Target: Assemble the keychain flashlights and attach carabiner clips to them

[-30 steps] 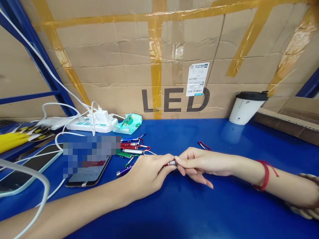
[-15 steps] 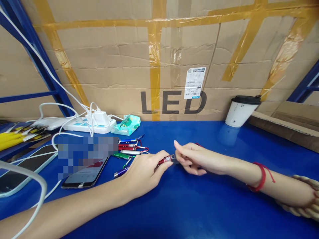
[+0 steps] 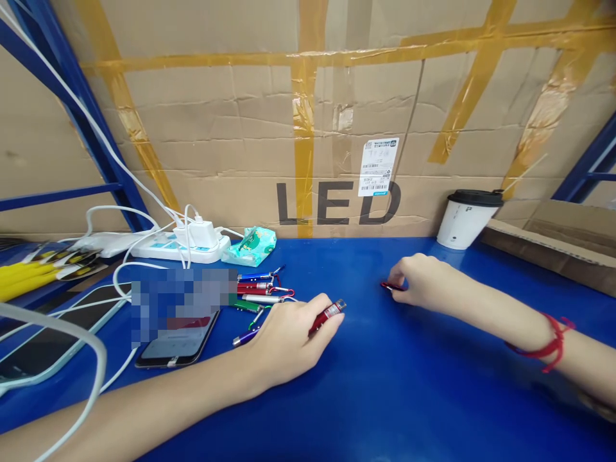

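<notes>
A slim red metal laser pointer (image 3: 327,317) with a white label is gripped in my left hand (image 3: 289,337), its silver end pointing up and to the right. My right hand (image 3: 418,279) has its fingers closed on a small red carabiner clip (image 3: 389,285) at the table's surface; part of the clip is hidden by the fingers. To the left of my left hand lie several similar pointers with clips: a blue one (image 3: 255,277), a red one (image 3: 254,289), a white-silver one (image 3: 262,298), a green one (image 3: 246,306) and a purple one (image 3: 245,337).
Two phones lie at left, one dark-screened (image 3: 62,327), one lit (image 3: 173,350). Behind them are a white power strip (image 3: 212,253) with cables and a teal packet (image 3: 253,247). A lidded paper cup (image 3: 466,221) stands back right beside a cardboard tray (image 3: 543,247). A large carton (image 3: 231,141) walls the back.
My right hand has moved right, away from the laser pointer, and closed on the red carabiner clip. My left hand keeps its hold, with the pointer tilted slightly more upward.
</notes>
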A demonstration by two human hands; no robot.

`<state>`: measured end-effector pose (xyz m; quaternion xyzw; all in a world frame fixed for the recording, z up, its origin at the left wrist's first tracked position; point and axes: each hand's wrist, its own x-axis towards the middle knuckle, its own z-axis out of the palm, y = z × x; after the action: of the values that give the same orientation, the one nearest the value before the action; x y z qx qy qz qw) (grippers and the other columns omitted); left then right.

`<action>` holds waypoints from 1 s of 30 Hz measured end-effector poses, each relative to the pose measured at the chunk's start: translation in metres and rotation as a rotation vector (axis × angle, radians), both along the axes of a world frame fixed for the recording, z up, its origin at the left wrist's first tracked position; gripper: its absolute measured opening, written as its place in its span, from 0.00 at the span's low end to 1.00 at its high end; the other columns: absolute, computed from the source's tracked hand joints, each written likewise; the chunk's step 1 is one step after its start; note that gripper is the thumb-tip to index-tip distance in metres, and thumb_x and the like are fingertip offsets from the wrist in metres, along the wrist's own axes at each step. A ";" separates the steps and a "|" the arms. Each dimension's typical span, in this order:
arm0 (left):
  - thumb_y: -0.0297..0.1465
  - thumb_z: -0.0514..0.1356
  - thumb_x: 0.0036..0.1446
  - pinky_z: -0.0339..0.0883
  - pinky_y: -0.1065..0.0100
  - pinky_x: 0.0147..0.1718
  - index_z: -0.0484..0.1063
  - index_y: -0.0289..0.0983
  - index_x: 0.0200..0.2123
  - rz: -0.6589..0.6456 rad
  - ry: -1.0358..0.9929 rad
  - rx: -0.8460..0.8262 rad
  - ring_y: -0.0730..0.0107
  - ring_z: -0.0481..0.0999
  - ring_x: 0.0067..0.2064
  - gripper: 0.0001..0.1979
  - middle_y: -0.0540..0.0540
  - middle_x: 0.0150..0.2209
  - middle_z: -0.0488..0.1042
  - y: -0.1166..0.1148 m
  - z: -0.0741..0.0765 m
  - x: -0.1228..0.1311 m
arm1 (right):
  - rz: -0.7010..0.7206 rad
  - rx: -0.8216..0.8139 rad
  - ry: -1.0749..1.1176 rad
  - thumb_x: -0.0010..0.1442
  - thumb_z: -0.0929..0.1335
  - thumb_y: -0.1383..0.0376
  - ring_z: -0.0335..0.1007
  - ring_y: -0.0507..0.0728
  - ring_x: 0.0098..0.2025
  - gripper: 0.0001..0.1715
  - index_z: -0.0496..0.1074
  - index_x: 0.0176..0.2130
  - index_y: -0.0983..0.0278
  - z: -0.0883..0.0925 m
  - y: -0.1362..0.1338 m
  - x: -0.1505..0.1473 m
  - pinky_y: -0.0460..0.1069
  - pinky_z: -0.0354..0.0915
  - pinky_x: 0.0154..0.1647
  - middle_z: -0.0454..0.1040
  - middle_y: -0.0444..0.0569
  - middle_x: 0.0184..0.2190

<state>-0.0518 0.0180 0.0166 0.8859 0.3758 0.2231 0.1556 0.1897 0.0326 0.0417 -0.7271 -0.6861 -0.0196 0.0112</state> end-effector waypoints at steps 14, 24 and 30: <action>0.46 0.45 0.61 0.50 0.71 0.23 0.53 0.40 0.31 0.070 -0.195 -0.263 0.74 0.58 0.22 0.15 0.56 0.21 0.59 0.002 -0.003 -0.004 | 0.266 -0.153 1.105 0.44 0.70 0.50 0.67 0.43 0.27 0.29 0.66 0.39 0.68 -0.013 -0.031 -0.051 0.38 0.68 0.25 0.72 0.47 0.30; 0.37 0.49 0.62 0.54 0.70 0.27 0.53 0.38 0.29 -0.135 -0.270 -0.277 0.76 0.59 0.25 0.12 0.55 0.25 0.61 0.003 -0.004 -0.004 | 0.169 -0.356 1.475 0.47 0.69 0.54 0.72 0.44 0.35 0.29 0.70 0.45 0.70 -0.015 -0.040 -0.059 0.34 0.68 0.26 0.73 0.52 0.36; 0.33 0.47 0.62 0.54 0.71 0.26 0.52 0.38 0.29 -0.147 -0.277 -0.234 0.76 0.58 0.26 0.10 0.54 0.26 0.58 0.006 -0.005 -0.003 | 0.291 -0.318 1.173 0.50 0.67 0.52 0.67 0.40 0.26 0.33 0.68 0.50 0.68 -0.022 -0.039 -0.057 0.36 0.66 0.25 0.72 0.49 0.33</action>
<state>-0.0549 0.0237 0.0121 0.8477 0.3086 0.2855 0.3235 0.1329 -0.0064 0.0194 -0.5087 -0.6521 0.4872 0.2803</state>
